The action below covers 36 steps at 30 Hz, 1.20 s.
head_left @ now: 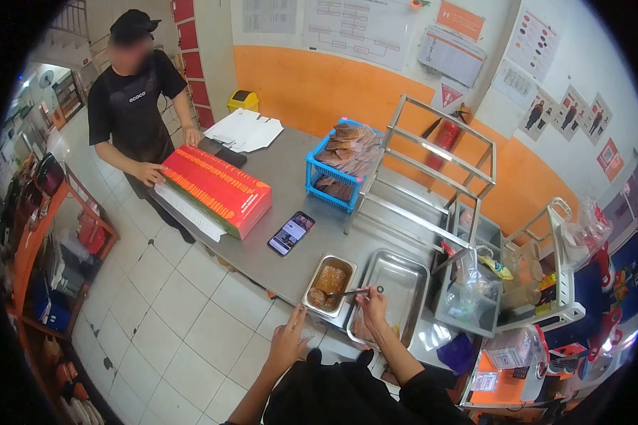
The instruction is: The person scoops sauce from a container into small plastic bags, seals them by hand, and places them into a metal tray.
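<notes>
My right hand (371, 306) is closed around the black handle of a ladle (349, 292). The ladle's bowl rests in a deep steel container (343, 266) that holds brown sauce or food. Beside the container's near left corner is my left hand (288, 338), its fingers stretched out and nothing in them. A wide, shallow steel tray (424, 278) lies right of the container, with some food scraps near its front end. A lit phone (291, 234) lies on the steel table (282, 276) behind the container.
A person (140, 99) stands at the table's far left, hands on a red box (216, 188). Blue baskets (333, 185) hold brown packets. A metal rack (432, 180) stands behind the tray, grey bins (468, 301) right of it. White sheets (244, 130) lie at the back.
</notes>
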{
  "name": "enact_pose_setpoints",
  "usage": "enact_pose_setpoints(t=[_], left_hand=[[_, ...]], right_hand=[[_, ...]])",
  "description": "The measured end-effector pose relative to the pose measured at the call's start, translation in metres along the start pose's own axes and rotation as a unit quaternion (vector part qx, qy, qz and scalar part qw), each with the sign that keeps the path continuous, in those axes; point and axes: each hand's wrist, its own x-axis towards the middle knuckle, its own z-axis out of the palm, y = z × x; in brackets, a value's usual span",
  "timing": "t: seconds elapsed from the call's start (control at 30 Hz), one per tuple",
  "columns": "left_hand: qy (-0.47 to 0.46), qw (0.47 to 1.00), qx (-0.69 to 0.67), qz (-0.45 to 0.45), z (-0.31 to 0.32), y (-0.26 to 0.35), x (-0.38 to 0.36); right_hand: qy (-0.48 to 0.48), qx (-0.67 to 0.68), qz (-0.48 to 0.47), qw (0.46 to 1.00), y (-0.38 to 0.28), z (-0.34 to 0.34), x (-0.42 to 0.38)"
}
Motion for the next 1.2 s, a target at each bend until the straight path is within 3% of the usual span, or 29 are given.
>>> enact_pose_setpoints(t=[0.2,0.3,0.57,0.73,0.87,1.2], left_hand=[[0.033,0.999,-0.001,-0.008,-0.007,0.001,-0.005],[-0.014,0.999,-0.021,-0.043,-0.008,0.002,-0.006],[0.004,1.000,-0.001,0.015,0.006,0.000,-0.004],[-0.005,0.999,0.028,0.025,0.006,0.001,0.003],[-0.028,0.999,0.035,0.021,0.006,-0.002,0.002],[-0.041,0.998,0.033,0.019,0.003,-0.006,0.003]], right_hand=[[0.038,0.090,0.044,0.994,0.002,-0.013,0.004],[0.031,0.084,0.051,0.995,0.002,-0.016,0.002],[0.028,0.092,0.032,0.995,0.007,-0.015,-0.004],[0.014,-0.063,-0.152,0.986,-0.007,0.027,-0.030],[-0.063,-0.208,-0.244,0.945,0.010,0.051,-0.045],[0.047,-0.042,-0.114,0.991,0.019,0.030,-0.013]])
